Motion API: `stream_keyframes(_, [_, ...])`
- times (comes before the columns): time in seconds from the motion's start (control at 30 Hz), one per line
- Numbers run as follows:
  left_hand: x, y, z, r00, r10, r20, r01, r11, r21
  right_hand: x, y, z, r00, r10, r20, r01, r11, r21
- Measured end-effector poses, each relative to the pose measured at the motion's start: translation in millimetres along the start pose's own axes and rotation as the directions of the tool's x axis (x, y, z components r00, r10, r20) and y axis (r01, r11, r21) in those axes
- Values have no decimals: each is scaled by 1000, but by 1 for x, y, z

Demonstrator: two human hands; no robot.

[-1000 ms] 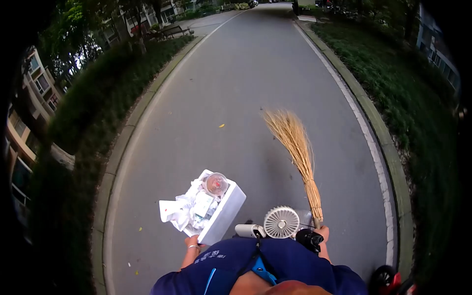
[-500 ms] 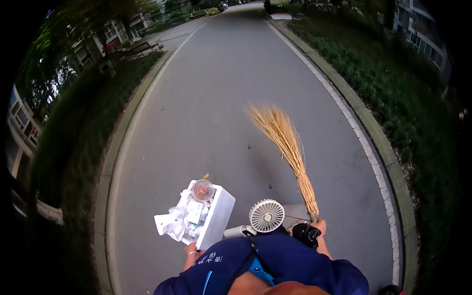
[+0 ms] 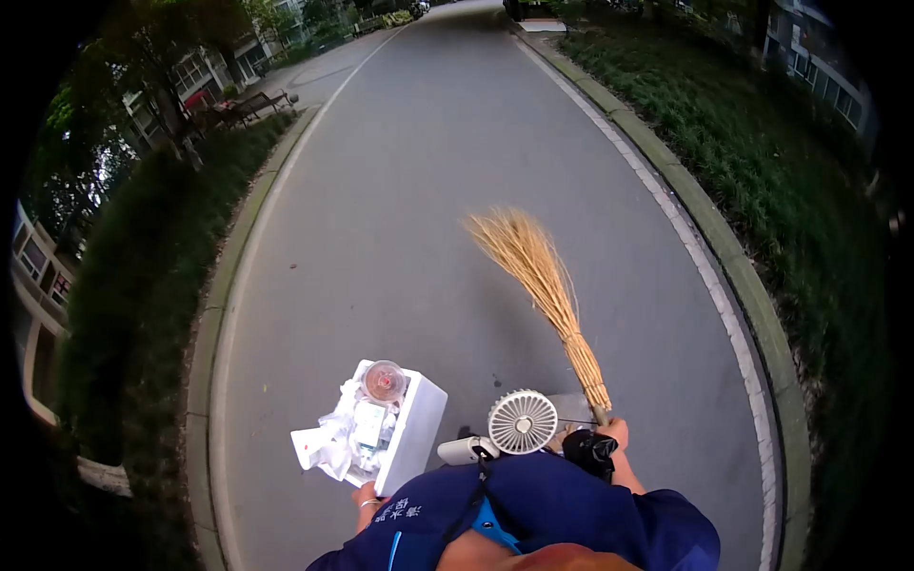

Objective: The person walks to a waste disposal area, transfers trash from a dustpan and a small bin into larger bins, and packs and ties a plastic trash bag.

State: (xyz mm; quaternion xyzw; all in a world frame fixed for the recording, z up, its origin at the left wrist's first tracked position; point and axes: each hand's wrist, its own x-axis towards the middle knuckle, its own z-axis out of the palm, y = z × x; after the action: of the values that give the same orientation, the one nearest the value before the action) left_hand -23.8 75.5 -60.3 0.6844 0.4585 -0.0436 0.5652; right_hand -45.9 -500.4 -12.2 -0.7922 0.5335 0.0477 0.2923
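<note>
My left hand (image 3: 364, 494) is closed on the near end of a white foam box (image 3: 419, 426), carried at my left side. Inside the box lie a clear plastic cup (image 3: 385, 382) and crumpled white bags (image 3: 329, 440). At my right side, my right hand (image 3: 617, 433) grips the handle of a straw broom (image 3: 543, 284), its bristles pointing forward and up. Beside this hand is a black bundle (image 3: 589, 451), perhaps a plastic bag; its hold is partly hidden. A round white fan (image 3: 523, 422) hangs at my chest, with a white device (image 3: 467, 450) next to it.
A grey paved road (image 3: 409, 190) runs ahead between a left kerb (image 3: 228, 266) and a right kerb (image 3: 709, 228). Grass (image 3: 705, 143) grows beyond the right kerb. A bench (image 3: 262, 103) stands far left, near trees and buildings.
The road surface and kerbs have slid back toward me as I move forward. The box and broom have shifted slightly left in view; both hands keep their holds.
</note>
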Motion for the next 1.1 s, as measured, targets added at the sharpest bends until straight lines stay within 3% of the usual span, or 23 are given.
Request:
stream_keyframes(0.07, [7,-8,-6,999,22,36,-24,998,62,-2,-4,0,1000,2,13,-2,1000,10])
stream_keyframes(0.13, [10,-8,0,1000,15,22,-15,1000,3,1,-17,-5,999,-48,17,48,999,15])
stream_keyframes(0.43, [-18,43,30,1000,12,-28,-13,1000,-25,-7,12,11,999,35,6,-35,998,50])
stream_keyframes(0.53, [-21,46,25,999,-11,-48,9,999,-42,-20,-4,-23,1000,13,-27,-11,997,75])
stream_keyframes(0.6, [-25,45,16,998,-17,-59,14,999,-46,-29,-3,-30,999,-9,33,7,997,75])
stream_keyframes(0.77, [-31,44,7,997,-35,-69,31,998,-51,-9,29,-4,999,4,42,-6,999,48])
stream_keyframes(1.1, [9,88,36,998,-52,-17,51,998,-40,6,-69,0,999,32,22,-33,999,26])
